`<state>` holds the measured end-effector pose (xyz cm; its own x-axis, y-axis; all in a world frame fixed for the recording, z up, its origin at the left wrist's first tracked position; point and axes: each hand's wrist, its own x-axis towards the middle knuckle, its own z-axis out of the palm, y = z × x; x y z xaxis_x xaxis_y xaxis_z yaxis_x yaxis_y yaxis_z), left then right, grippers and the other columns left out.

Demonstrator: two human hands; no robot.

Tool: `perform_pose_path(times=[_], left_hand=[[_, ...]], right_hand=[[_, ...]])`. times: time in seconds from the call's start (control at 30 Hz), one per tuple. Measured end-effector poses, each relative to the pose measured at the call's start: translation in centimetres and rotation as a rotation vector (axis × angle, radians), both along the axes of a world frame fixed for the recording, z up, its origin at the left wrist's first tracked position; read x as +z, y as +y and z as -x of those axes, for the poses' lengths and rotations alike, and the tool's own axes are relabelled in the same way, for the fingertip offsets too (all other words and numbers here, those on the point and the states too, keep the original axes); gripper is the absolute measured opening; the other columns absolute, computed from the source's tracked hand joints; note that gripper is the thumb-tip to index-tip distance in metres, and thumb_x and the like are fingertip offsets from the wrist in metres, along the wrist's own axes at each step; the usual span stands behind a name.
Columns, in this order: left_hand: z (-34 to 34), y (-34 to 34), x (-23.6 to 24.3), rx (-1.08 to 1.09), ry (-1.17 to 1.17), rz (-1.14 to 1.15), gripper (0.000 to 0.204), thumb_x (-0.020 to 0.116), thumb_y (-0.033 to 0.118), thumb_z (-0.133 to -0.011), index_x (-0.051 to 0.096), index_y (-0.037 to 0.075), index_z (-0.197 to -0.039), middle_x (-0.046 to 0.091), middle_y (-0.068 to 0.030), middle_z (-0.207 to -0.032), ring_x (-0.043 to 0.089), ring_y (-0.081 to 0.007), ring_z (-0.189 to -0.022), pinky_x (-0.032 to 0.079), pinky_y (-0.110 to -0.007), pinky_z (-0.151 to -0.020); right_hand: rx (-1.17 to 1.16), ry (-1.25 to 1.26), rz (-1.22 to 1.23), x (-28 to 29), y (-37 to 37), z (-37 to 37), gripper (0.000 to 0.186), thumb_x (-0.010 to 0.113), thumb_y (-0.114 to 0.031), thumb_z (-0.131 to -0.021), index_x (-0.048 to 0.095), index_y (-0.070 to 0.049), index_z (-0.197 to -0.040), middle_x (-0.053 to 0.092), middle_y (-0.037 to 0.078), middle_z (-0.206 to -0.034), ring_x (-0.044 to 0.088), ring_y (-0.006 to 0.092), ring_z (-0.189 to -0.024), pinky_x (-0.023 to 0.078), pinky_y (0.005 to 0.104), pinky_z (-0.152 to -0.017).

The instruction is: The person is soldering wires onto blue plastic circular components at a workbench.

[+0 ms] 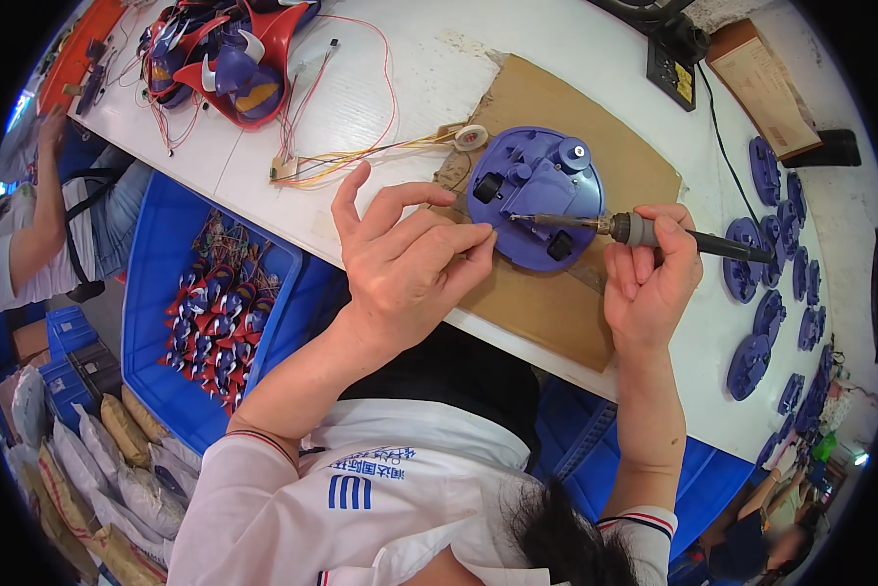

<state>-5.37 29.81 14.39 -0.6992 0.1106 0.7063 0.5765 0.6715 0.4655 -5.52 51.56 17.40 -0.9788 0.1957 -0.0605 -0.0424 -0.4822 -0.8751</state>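
Observation:
A round purple plastic base (554,186) with black wheels lies on a sheet of brown cardboard (620,137). My right hand (657,262) grips a soldering iron (727,244) by its dark handle, its metal tip over the middle of the base. At the base's near left edge, my left hand (410,249) has thumb and forefinger pinched together; what they hold, if anything, is too small to make out. Behind the left hand, a small circuit board (284,169) trails red, yellow and white wires toward a round piece (471,138) beside the base.
Red and purple plastic shells (234,73) with loose wires sit at the far left of the white table. Several purple bases (749,366) line the right side. A cardboard box (763,86) stands far right. Below left, a blue bin (156,322) holds more shells. A person (39,225) is at the left.

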Motion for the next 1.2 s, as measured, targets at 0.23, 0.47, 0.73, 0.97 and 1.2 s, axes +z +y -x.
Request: perform_pose_path(times=[0.23, 0.47, 0.73, 0.97, 1.2], left_hand=[[-0.1, 0.0, 0.1, 0.01, -0.023, 0.007, 0.02, 0.082, 0.008, -0.06, 0.067, 0.016, -0.071, 0.059, 0.0041, -0.063, 0.064, -0.018, -0.087, 0.026, -0.049, -0.108], [-0.3, 0.1, 0.8, 0.021, -0.042, 0.042, 0.018, 0.081, 0.009, -0.061, 0.068, 0.015, -0.071, 0.063, 0.0036, -0.067, 0.062, -0.0195, -0.089, 0.031, -0.044, -0.103], [4.6, -2.8, 2.8, 0.171, -0.013, 0.177, 0.023, 0.079, 0.027, -0.073, 0.07, 0.006, -0.08, 0.067, -0.0068, -0.081, 0.059, -0.0305, -0.083, 0.042, -0.042, -0.079], [16.3, -4.2, 2.2, 0.429, -0.361, 0.562, 0.035, 0.072, 0.033, -0.081, 0.071, -0.003, -0.084, 0.069, -0.0175, -0.081, 0.063, -0.0381, -0.077, 0.048, -0.043, -0.073], [16.9, -2.3, 0.5, -0.003, -0.196, 0.243, 0.012, 0.066, 0.01, -0.081, 0.071, 0.002, -0.088, 0.07, -0.0176, -0.086, 0.068, -0.0329, -0.082, 0.053, -0.042, -0.074]], right_hand=[[-0.038, -0.019, 0.017, 0.1, 0.7, 0.1, 0.019, 0.049, -0.017, -0.094, 0.055, -0.001, -0.087, 0.034, -0.003, -0.052, 0.019, 0.006, -0.039, 0.021, 0.0232, -0.039], [-0.041, -0.046, 0.048, 0.2, 1.2, 0.2, 0.02, 0.049, -0.02, -0.094, 0.056, -0.002, -0.088, 0.033, -0.003, -0.051, 0.02, 0.0067, -0.038, 0.02, 0.0243, -0.04], [-0.068, -0.046, 0.057, 0.6, 1.8, 0.3, 0.021, 0.049, -0.023, -0.095, 0.057, -0.004, -0.089, 0.033, -0.004, -0.051, 0.022, 0.0061, -0.037, 0.02, 0.0244, -0.04], [-0.105, -0.065, 0.049, 0.6, 2.2, 0.6, 0.022, 0.049, -0.024, -0.096, 0.058, -0.004, -0.089, 0.032, -0.005, -0.051, 0.022, 0.0058, -0.038, 0.02, 0.0239, -0.04], [-0.132, -0.078, 0.016, 1.6, 4.1, 2.0, 0.023, 0.05, -0.023, -0.096, 0.059, -0.003, -0.09, 0.033, -0.005, -0.052, 0.023, 0.0056, -0.039, 0.02, 0.0235, -0.04]])
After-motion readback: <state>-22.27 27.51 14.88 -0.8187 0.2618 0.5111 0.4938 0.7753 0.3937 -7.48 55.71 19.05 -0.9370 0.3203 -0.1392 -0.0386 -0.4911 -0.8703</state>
